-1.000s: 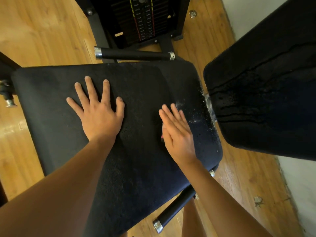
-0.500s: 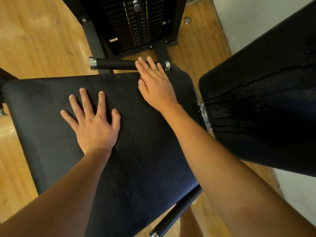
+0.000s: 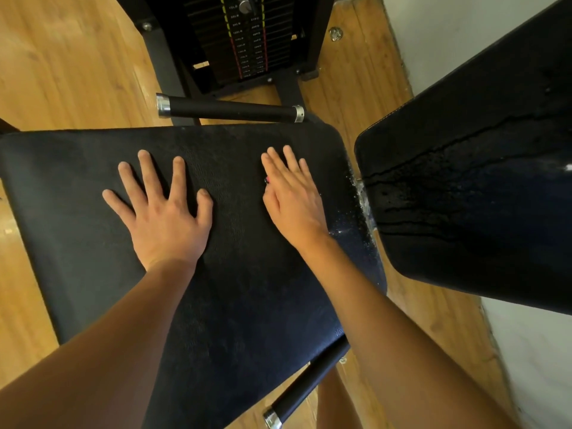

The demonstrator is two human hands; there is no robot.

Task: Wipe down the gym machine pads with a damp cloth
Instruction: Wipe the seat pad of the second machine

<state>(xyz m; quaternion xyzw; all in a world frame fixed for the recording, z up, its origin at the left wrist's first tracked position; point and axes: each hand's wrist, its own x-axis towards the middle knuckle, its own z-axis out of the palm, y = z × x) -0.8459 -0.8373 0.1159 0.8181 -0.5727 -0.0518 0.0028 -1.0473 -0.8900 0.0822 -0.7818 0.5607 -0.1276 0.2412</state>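
Seat pad [image 3: 247, 289]: black, textured, fills the middle of the view. Both hands lie on its far half.

Back pad [image 3: 479, 181]: black, tilted, just past the seat pad's right edge with a narrow gap between. Wet streaks and runs mark its face.

Weight stack [image 3: 247, 41]: beyond the seat pad's far edge, standing on the wood floor [image 3: 62, 72].

Far handle [image 3: 229, 111]: black grip with metal caps, just beyond the seat pad's far edge.

Near handle [image 3: 306, 385]: juts out below the seat pad's near right corner.

Left hand [image 3: 164, 218]: palm down on the seat pad, left of centre, fingers straight and spread, holding nothing. Reads as a brace.

Right hand [image 3: 294, 199]: palm down near the seat pad's right edge, fingers straight and close together. No cloth in plain sight.

Droplets [image 3: 349, 224]: scattered along the seat pad's right edge.

Red speck [image 3: 266, 180]: at the right hand's thumb side. Cannot tell whether it is the cloth.

Judgement: the step in hand is wiping the seat pad's right portion. Use flat, even pressure and overlapping strokes. Carry each pass out over the right edge to lift the droplets. Shift the bracing hand so the patch under it gets wiped too.
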